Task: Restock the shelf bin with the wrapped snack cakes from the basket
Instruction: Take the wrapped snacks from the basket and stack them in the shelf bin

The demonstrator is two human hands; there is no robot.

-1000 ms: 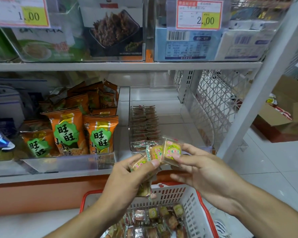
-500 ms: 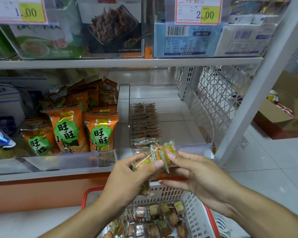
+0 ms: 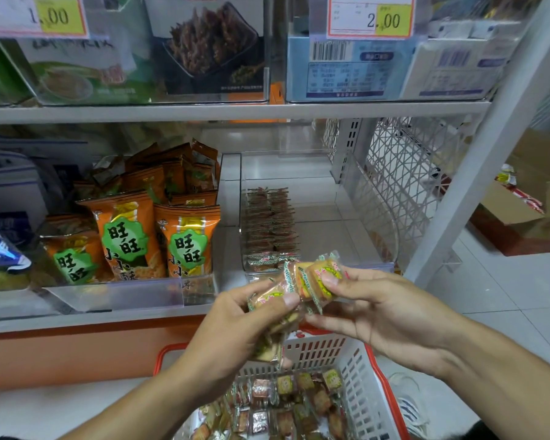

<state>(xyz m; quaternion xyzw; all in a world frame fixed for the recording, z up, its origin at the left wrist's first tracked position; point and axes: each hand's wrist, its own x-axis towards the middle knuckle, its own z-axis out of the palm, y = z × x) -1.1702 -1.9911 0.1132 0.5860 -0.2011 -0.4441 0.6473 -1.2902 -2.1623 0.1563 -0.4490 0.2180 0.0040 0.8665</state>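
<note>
My left hand (image 3: 232,331) grips a bunch of wrapped snack cakes (image 3: 275,312), some hanging below the palm. My right hand (image 3: 378,312) pinches other snack cakes (image 3: 323,279) at the top of the same cluster, thumb on the front wrapper. Both hands are above the white basket with a red rim (image 3: 359,369), which holds several more wrapped cakes (image 3: 283,404). Just beyond the hands stands the clear shelf bin (image 3: 337,192), with a row of cakes (image 3: 270,227) along its left side and bare floor on its right.
Orange snack bags (image 3: 185,239) fill the neighbouring bin to the left. A shelf board (image 3: 235,111) with price tags and boxed goods runs overhead. A white upright post (image 3: 477,173) and wire mesh panel (image 3: 404,185) stand right of the bin; cardboard boxes (image 3: 527,211) sit on the floor beyond.
Both hands have stayed in front of the bin, with the right hand's cakes drawn close against the left hand's bunch. The view has shifted slightly.
</note>
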